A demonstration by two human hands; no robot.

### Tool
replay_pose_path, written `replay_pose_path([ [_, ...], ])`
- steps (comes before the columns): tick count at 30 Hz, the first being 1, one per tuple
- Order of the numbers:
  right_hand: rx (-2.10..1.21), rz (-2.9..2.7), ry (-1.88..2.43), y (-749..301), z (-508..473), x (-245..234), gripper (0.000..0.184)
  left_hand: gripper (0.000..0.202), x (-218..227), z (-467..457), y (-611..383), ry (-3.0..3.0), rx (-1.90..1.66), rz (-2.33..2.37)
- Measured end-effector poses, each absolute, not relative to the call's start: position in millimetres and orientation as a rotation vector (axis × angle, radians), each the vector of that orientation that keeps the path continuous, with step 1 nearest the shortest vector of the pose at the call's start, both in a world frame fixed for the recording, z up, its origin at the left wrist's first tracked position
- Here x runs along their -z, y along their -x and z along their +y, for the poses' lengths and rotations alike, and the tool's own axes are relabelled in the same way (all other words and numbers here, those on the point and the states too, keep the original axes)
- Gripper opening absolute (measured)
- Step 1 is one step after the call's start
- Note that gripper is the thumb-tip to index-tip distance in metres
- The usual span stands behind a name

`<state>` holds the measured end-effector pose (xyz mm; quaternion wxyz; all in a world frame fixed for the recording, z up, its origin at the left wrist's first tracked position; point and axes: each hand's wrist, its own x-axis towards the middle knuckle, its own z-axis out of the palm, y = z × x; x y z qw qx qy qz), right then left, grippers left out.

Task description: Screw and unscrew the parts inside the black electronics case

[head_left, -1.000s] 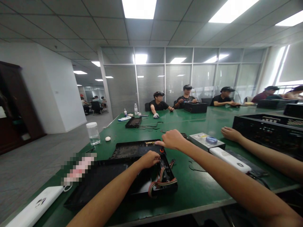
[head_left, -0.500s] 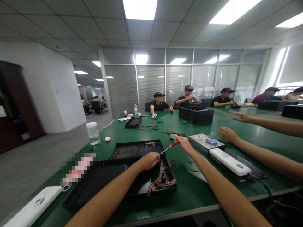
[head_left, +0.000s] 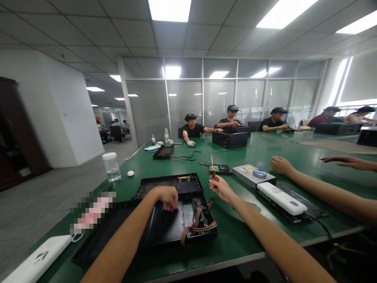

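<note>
My right hand [head_left: 222,188] grips a screwdriver [head_left: 213,173] with an orange and black handle; its thin shaft points upward, apart from the casing. Over the open black casing [head_left: 160,230] hangs my left hand [head_left: 168,197], fingers curled downward. Whatever they pinch, if anything, is hidden. A striped ribbon cable [head_left: 203,228] loops over the casing's right end, beside a metal bracket [head_left: 196,206]. Behind it lies a flat black panel [head_left: 153,184] with a brass-coloured piece [head_left: 184,179] at its edge.
To the right are a silver drive box [head_left: 242,175] bearing a blue roll [head_left: 259,173], and a white power bank [head_left: 281,198]. A co-worker's hand [head_left: 281,166] rests nearby. A clear jar [head_left: 112,169] and a white device [head_left: 44,259] stand left. A circuit board [head_left: 219,169] lies ahead.
My left hand has moved left, off the bracket. The screwdriver has left that spot and turned upright in my right hand. Across the table, a person's arm now reaches to the black box, which has shifted.
</note>
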<state>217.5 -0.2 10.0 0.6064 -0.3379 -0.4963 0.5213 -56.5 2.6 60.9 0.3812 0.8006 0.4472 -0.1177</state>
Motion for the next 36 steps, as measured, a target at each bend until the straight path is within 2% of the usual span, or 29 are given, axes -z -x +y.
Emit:
replay_pose_path([
  [5,-0.807,-1.474,0.927,-214.3,-23.7,-25.6,0.017,0.022,-59.1,2.1,63.2,-2.037,0.527,1.246],
  [7,-0.639,-1.652,0.978,-212.0,-49.3,-36.8,0.013,0.032,-65.3,0.8,63.0,-2.133,0.465,1.281],
  [10,-0.467,-2.111,0.944,-206.2,-101.2,-43.7,0.016,0.04,-80.4,1.3,63.2,-2.249,0.175,1.265],
  [12,-0.368,-2.4,0.958,-203.7,-135.3,-38.9,0.021,0.039,-89.8,5.0,63.4,-2.306,-0.02,1.251],
  [15,-0.235,-2.544,1.09,-205.6,-170.1,-25.3,0.023,0.029,-94.2,16.2,62.9,-2.527,-0.203,1.293],
  [17,-0.171,-2.555,1.138,-210.0,-180.5,-17.9,0.022,0.023,-88.0,25.0,62.5,-2.642,-0.146,1.298],
  [21,-0.108,-2.532,1.205,-217.7,-184.6,-10.8,0.018,0.007,-63.6,33.7,61.7,-2.607,0.201,1.299],
  [24,-0.089,-2.484,1.269,-216.7,-186.0,-8.2,0.02,0.01,-57.4,31.1,61.1,-2.776,0.243,1.253],
  [27,-0.078,-2.44,1.339,-211.2,-185.7,-6.8,0.015,0.017,-75.9,27.0,62.7,-2.912,0.144,1.182],
  [31,-0.031,-2.436,1.354,-202.7,-168.4,-9.8,0.007,0.025,-123.9,12.4,69.5,-2.914,0.09,1.208],
  [36,0.011,-2.506,1.305,-194.0,-107.1,-19.4,0.018,0.018,-162.6,-45.9,74.3,-2.967,0.018,1.168],
])
